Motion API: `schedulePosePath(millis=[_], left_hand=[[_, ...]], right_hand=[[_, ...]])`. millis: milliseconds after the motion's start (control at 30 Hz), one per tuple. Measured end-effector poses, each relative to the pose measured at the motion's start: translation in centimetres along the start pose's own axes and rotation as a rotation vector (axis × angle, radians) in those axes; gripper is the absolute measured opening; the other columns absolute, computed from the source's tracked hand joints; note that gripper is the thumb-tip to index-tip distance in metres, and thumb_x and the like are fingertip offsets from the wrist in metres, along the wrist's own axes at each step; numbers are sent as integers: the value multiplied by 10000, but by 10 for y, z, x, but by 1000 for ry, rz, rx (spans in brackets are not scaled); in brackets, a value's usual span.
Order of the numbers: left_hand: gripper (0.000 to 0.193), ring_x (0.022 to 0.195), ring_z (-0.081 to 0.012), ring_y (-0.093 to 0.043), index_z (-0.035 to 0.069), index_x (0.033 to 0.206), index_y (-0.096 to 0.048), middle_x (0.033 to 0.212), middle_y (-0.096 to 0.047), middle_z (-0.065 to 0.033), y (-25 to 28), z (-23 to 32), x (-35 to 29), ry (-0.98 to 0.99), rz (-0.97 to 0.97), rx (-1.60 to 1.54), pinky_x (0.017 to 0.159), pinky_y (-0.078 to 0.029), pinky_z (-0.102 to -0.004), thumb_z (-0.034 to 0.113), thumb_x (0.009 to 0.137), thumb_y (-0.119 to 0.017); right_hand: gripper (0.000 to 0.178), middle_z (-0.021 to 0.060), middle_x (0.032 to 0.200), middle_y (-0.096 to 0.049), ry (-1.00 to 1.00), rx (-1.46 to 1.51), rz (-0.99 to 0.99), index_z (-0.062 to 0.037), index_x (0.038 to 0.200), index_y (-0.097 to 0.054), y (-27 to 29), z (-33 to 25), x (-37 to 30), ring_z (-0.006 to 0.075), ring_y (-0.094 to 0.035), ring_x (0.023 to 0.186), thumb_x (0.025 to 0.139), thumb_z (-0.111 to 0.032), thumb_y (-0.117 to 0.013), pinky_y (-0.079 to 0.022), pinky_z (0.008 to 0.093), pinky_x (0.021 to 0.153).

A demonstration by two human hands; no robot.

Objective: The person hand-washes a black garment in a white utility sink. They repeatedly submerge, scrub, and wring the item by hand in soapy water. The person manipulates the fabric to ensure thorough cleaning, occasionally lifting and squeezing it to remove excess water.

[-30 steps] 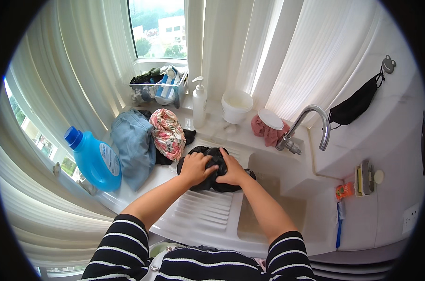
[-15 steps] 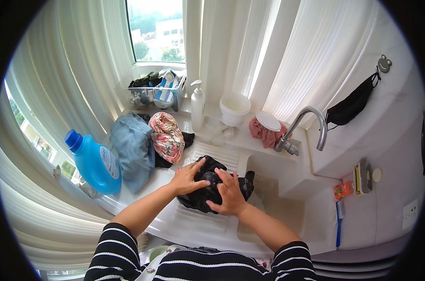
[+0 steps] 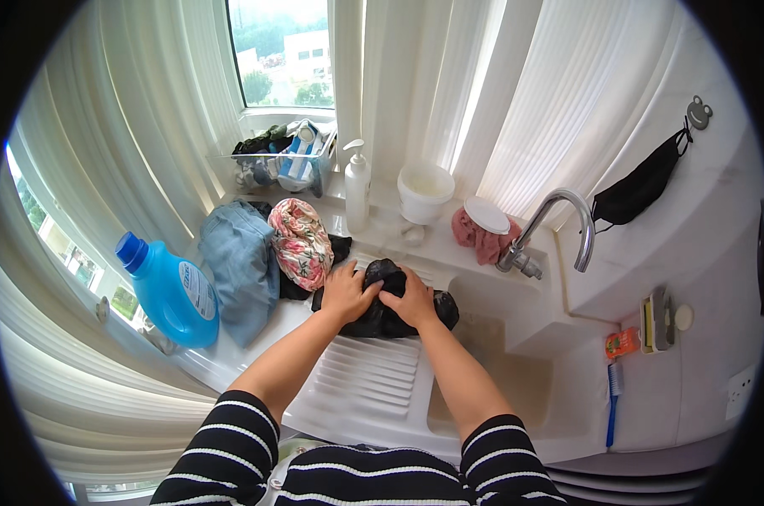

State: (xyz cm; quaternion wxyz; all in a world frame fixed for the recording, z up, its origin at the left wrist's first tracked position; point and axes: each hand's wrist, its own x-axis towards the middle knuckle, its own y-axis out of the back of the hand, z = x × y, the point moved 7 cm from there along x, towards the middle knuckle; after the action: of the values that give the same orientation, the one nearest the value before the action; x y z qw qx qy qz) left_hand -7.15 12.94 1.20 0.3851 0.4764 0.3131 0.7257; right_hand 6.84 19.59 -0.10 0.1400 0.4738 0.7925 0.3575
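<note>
Long white curtains (image 3: 407, 93) hang around a white sink counter (image 3: 314, 422), with a bright window (image 3: 285, 63) behind. On the counter's ribbed washboard (image 3: 369, 375) lies a bunched black cloth (image 3: 386, 319), its right end reaching the rim of the basin (image 3: 491, 405). Left hand (image 3: 345, 295) and right hand (image 3: 413, 301) hold it from both sides, fingers curved over the fabric and thumbs turned inward toward a raised fold; some fingertips are hidden.

From the cloth, with twelve o'clock pointing away from the person, the basin sits at four. A floral bundle (image 3: 302, 244) is near at ten; just beside it, toward nine, lies a light-blue garment (image 3: 238, 270), then a blue detergent bottle (image 3: 175, 291) at nine. A white pump bottle (image 3: 357, 194) stands just short of twelve, a white tub (image 3: 425, 194) just past it. Pink cloth (image 3: 474, 243) rests between one and two, near the chrome faucet (image 3: 559, 207) at two. Farther out, a clear bin (image 3: 319, 173) sits at eleven, a black mask (image 3: 639, 194) hangs at two, and a blue brush (image 3: 611, 422) is at four.
</note>
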Motion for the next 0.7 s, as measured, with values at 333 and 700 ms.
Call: schedulePosePath(millis=[333,700], left_hand=[[216,681,-290,-542,75,654,-546,703,-547,-115,27,53,-69,-300,-82,-223,633,-388,-392,242,777,-602],[477,915,-309,-547,50,889,-585,948,-590,-123,55,72,-91,-446,-246,-252,810,-390,-435,455,652,-676]], right_hand=[[349,120,1128,-568,454,169,94,-82,830,-543,3,-8,-92,325,-514,1096,635,-311,-722,-375,459,927],[716,149,1348,-400,478,-35,-270,-117,1161,-491,24,-21,-116,325,-353,1274,574,-431,-753,-214,639,1001]])
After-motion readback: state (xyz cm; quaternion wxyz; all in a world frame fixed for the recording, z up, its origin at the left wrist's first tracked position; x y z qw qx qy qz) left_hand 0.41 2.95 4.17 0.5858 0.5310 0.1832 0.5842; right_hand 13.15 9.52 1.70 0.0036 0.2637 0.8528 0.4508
